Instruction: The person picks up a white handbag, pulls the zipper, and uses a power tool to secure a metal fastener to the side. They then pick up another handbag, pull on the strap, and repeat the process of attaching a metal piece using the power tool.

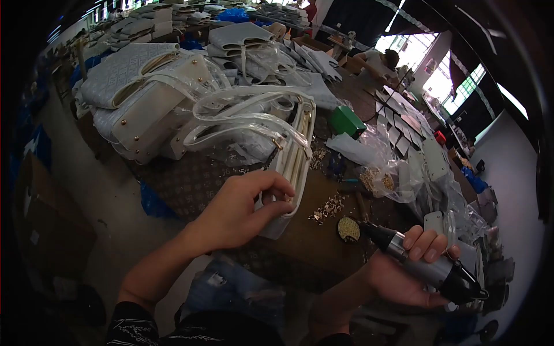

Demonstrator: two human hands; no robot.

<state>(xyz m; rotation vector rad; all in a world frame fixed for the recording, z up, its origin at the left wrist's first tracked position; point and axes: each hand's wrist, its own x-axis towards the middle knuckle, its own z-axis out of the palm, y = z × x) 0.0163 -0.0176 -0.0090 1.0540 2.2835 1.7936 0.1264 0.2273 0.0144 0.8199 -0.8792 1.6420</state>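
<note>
A white handbag (pixel 301 151) with long plastic-wrapped straps (pixel 242 95) stands on the brown patterned table (pixel 190 187). At its near end is my left hand (pixel 239 210), thumb and forefinger pinched together at the bag's top edge; what lies between the fingertips is too small to make out. My right hand (pixel 412 271) is wrapped round a black and silver power screwdriver (pixel 424 262), whose tip points left towards a small round dish of tiny golden pieces (pixel 348 229). Loose small metal parts (pixel 328 209) lie between the bag and the dish.
Stacked white bags (pixel 144 109) fill the table's left and back. A green box (pixel 347 121) and a clear plastic bag of small parts (pixel 378 180) sit right of the handbag. More wrapped white pieces (pixel 433 158) lie far right. Another person (pixel 378 62) is bent over at the back.
</note>
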